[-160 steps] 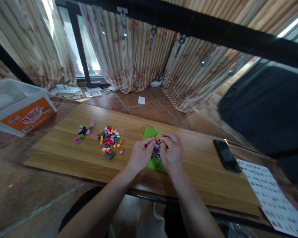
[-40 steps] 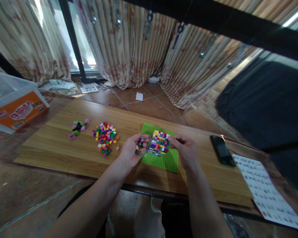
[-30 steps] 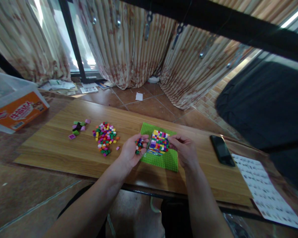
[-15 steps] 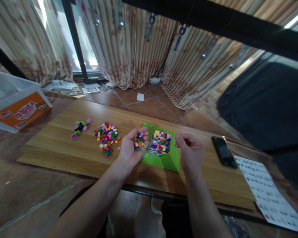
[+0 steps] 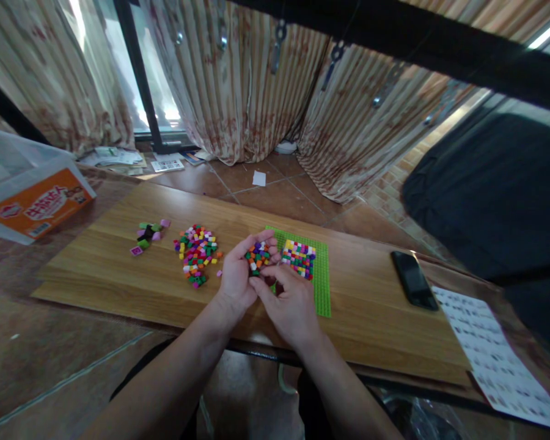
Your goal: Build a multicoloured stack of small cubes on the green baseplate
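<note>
My left hand (image 5: 235, 280) is cupped palm up, holding a heap of small multicoloured toy bricks (image 5: 258, 253). The fingertips of my right hand (image 5: 293, 300) are bent together at the lower edge of that heap; what lies between them is too small to make out. Just right of the palm a block built of coloured bricks (image 5: 299, 252) stands on a green studded baseplate (image 5: 321, 284). My right hand covers the block's near side and part of the baseplate.
Left on the wooden board (image 5: 105, 263) are a pile of loose bricks (image 5: 198, 247) and a smaller group of larger pieces (image 5: 149, 233). A clear bin with an orange label (image 5: 41, 205) stands far left. A phone (image 5: 414, 280) and a printed sheet (image 5: 490, 354) lie right.
My right hand has moved left from beside the baseplate to the bricks in my left palm, and now hides part of the built block. My left hand has stayed nearly still.
</note>
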`<state>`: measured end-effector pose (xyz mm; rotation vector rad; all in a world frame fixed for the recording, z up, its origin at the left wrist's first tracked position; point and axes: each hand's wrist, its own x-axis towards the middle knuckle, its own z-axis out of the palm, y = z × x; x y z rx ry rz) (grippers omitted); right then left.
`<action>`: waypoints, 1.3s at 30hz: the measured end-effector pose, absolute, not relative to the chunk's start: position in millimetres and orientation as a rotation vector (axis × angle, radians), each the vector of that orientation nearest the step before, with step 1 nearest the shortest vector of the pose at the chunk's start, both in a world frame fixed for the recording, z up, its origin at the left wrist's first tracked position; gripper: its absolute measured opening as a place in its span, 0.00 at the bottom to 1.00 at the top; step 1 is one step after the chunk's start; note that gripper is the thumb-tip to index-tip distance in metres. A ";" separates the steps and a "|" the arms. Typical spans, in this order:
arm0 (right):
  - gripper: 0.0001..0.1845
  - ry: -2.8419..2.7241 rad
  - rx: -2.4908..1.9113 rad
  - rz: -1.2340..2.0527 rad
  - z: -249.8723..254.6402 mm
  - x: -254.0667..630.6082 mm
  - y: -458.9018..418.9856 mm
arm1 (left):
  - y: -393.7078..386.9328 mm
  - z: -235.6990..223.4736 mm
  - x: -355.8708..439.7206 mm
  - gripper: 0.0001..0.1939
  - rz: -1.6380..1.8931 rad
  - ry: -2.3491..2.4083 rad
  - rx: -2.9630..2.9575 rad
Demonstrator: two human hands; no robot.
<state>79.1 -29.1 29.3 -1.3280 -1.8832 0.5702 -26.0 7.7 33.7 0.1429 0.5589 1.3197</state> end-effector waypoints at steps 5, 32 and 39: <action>0.03 -1.814 -1.357 0.654 30.6 75.7 -29.4 | 7.5 30.2 -25.0 0.13 1.330 0.538 0.164; 0.05 -1.600 -1.219 0.698 27.7 86.6 -24.5 | 11.0 24.5 -24.4 0.14 1.322 0.559 0.058; 0.03 -1.434 -1.216 0.576 26.0 104.7 -13.5 | 11.8 22.5 -23.2 0.15 1.294 0.515 0.018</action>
